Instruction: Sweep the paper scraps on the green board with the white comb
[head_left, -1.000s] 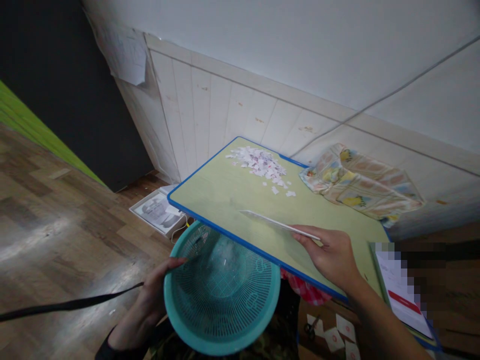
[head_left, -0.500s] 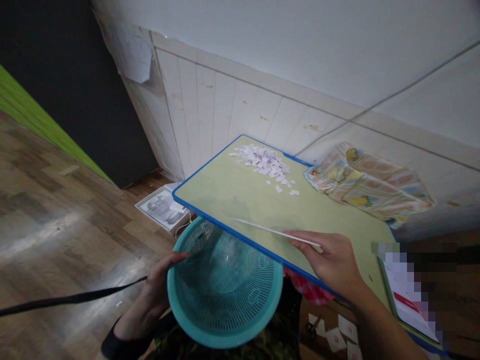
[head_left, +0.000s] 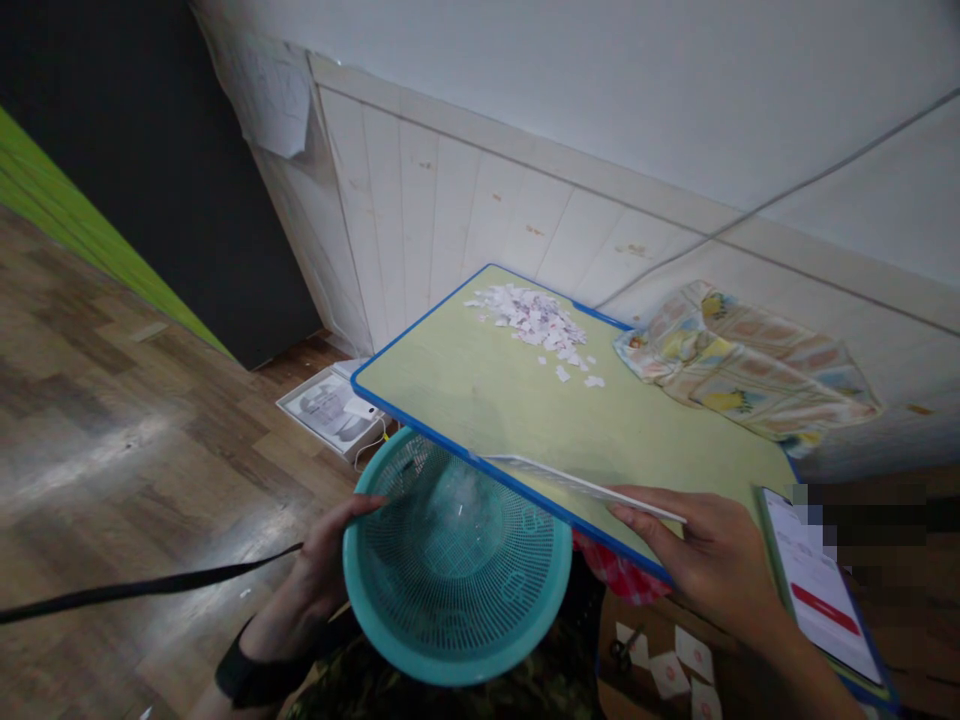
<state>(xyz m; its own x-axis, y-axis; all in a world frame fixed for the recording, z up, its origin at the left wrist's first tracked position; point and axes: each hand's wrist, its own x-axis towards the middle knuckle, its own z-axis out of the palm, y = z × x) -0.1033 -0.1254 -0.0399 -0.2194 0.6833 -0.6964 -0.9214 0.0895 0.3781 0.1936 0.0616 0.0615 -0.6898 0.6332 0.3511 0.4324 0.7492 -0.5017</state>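
My left hand (head_left: 334,540) grips the left rim of a round teal plastic basket (head_left: 457,640), its thumb over the edge. The basket sits below the table's front edge and holds what looks like a clear, filmy piece. Between the fingers of my right hand (head_left: 697,540) is a thin white flat card (head_left: 577,480), seen nearly edge-on. Its far end is at the blue-edged front of the yellow-green table (head_left: 465,370), above the basket. A pile of small torn white paper pieces (head_left: 529,315) lies toward the table's back.
A patterned cloth (head_left: 742,360) lies along the back edge by the wall. At the right end rests a phone (head_left: 817,590). Below are scissors (head_left: 622,652) and several white paper squares (head_left: 669,675). An open white box (head_left: 330,405) is on the floor.
My right hand has drawn the card toward me and right, to the table's front edge, tilting it so more of its face shows. My left hand keeps its grip on the basket.
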